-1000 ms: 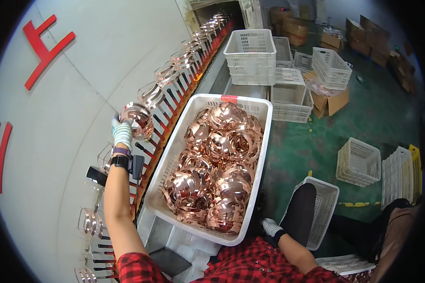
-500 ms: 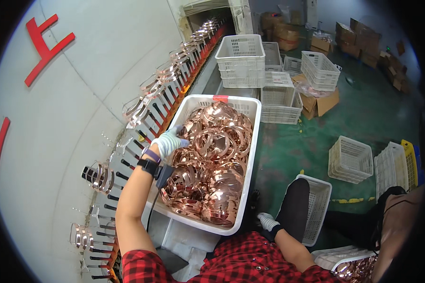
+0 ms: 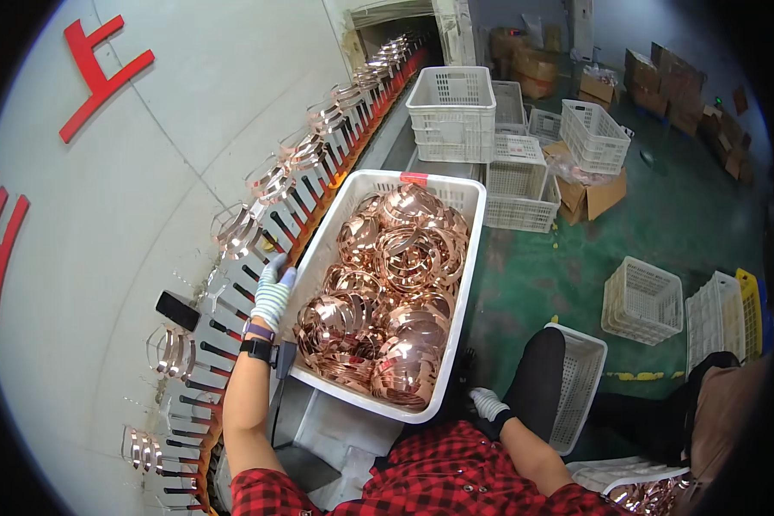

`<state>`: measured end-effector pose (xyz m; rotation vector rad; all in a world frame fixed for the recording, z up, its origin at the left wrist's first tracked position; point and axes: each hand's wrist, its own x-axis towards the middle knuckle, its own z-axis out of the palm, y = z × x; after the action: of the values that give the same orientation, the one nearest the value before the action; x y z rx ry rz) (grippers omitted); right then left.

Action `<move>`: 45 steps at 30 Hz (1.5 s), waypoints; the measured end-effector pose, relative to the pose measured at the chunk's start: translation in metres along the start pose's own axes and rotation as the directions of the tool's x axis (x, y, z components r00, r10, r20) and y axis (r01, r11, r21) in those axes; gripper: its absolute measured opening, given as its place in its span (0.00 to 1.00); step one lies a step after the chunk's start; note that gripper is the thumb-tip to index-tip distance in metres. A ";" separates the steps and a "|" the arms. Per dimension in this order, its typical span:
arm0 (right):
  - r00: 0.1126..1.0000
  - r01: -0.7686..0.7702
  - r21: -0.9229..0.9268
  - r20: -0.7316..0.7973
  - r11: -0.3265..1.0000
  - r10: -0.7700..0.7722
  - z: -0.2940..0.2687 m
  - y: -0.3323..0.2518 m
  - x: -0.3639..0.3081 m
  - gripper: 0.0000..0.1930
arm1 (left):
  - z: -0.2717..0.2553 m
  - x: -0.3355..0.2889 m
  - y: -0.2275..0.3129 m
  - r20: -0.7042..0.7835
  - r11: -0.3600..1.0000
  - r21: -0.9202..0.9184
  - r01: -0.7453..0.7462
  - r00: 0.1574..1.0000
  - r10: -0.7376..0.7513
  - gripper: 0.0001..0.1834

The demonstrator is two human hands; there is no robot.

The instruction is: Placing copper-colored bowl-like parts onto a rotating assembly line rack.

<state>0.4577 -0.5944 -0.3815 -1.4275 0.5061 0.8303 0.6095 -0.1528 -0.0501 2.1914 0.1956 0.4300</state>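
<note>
My left hand [image 3: 273, 292], in a striped glove, is at the left rim of the white plastic crate [image 3: 472, 284]. Its fingers are apart and hold nothing. Shiny copper-coloured slotted metal pieces [image 3: 408, 258], curved like shells and rings, fill the crate in stacks. Beside that rim runs a row of upright rods with dark sleeves [image 3: 299, 202], several bearing similar banded metal pieces [image 3: 271, 179]. My right hand [image 3: 488, 402], also gloved, hangs low by my dark-trousered knee, away from the crate; its fingers look loosely extended, with nothing visible in them.
A dark phone-like slab [image 3: 178, 310] lies beyond the rods. White crates [image 3: 452, 120] are stacked at the far end, with an open cardboard box [image 3: 606, 196] near them. More crates [image 3: 643, 297] stand on the green floor. Another person's arm [image 3: 715, 404] is at the right.
My left hand has drawn back from above the metal pieces to the crate's left rim. The dark slab shows more fully as the banded pieces have shifted along the row.
</note>
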 end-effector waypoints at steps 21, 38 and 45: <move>0.987 0.159 -0.213 0.036 0.964 -0.155 0.001 -0.025 -0.020 0.14 | -0.012 -0.011 -0.023 0.011 0.829 -0.488 0.272 0.952 -0.306 0.18; 0.998 0.006 0.062 0.063 0.998 -0.010 -0.006 0.009 0.019 0.14 | -0.095 -0.007 0.019 -0.203 0.497 -0.849 0.177 0.761 -0.617 0.48; 0.999 -0.042 0.076 0.003 0.996 0.042 -0.010 0.011 0.016 0.13 | -0.113 0.000 0.062 -0.023 0.433 -0.828 0.355 0.750 -0.661 0.14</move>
<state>0.4612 -0.6021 -0.4019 -1.3503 0.5623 0.8375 0.5665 -0.1077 0.0628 1.0475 0.7257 0.4279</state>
